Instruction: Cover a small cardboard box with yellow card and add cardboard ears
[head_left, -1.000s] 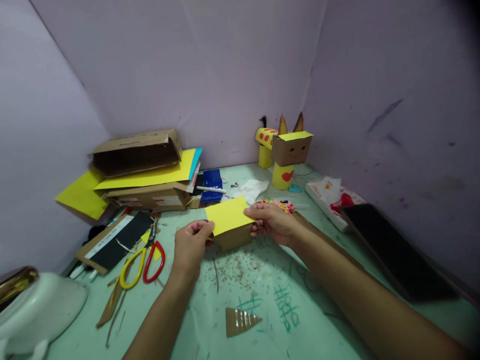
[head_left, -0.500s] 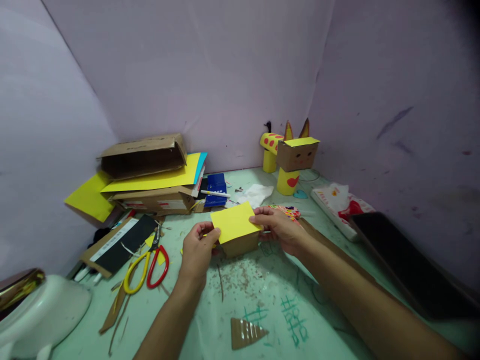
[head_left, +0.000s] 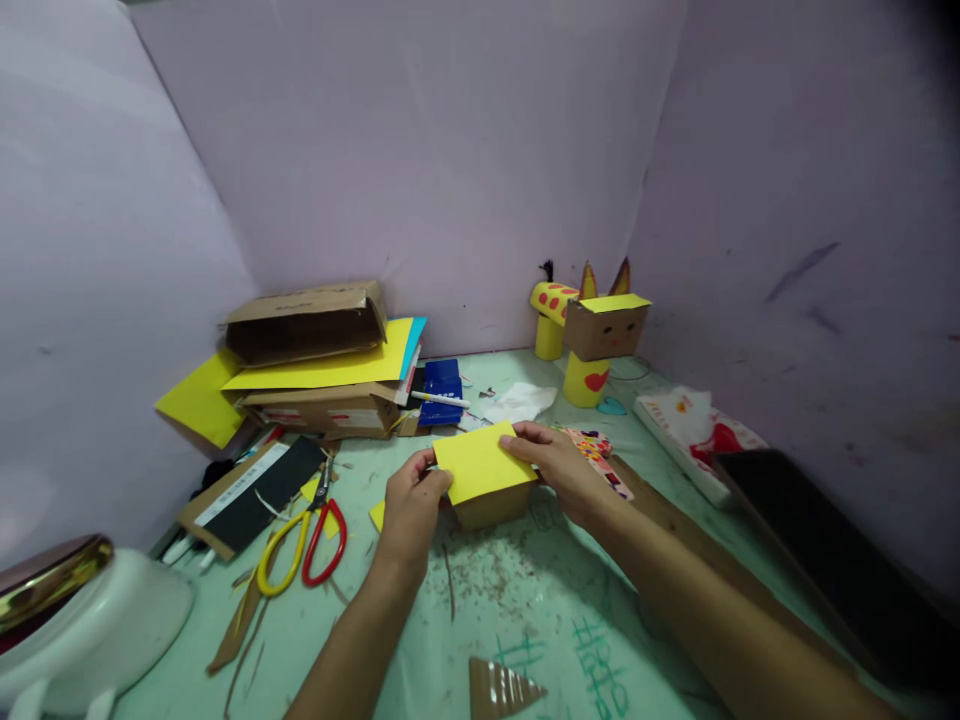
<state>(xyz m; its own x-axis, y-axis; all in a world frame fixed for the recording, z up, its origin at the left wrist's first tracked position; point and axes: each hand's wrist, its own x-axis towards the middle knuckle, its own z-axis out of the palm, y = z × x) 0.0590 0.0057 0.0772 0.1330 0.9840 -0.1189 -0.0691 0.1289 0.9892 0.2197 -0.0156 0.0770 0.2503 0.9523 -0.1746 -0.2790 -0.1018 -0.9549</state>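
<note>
A small brown cardboard box (head_left: pixel 495 503) rests on the green table (head_left: pixel 525 610) with a yellow paper sheet (head_left: pixel 481 462) lying over its top. My left hand (head_left: pixel 411 505) pinches the sheet's left edge and touches the box's left side. My right hand (head_left: pixel 559 465) presses fingers on the sheet's right edge and holds the box's right side. Both hands are closed round the paper-topped box.
Yellow and red scissors (head_left: pixel 304 530) lie left of the hands. Stacked cardboard boxes with yellow sheets (head_left: pixel 322 365) stand at the back left. A cardboard animal figure (head_left: pixel 600 330) stands at the back. A tissue pack (head_left: pixel 694 430) and a dark slab (head_left: pixel 810 550) lie right. A cardboard scrap (head_left: pixel 499 688) lies near.
The view has tilted and shifted, so everything sits lower and further right. My hands keep the same hold on the box while the right fingers slide slightly over the yellow sheet.
</note>
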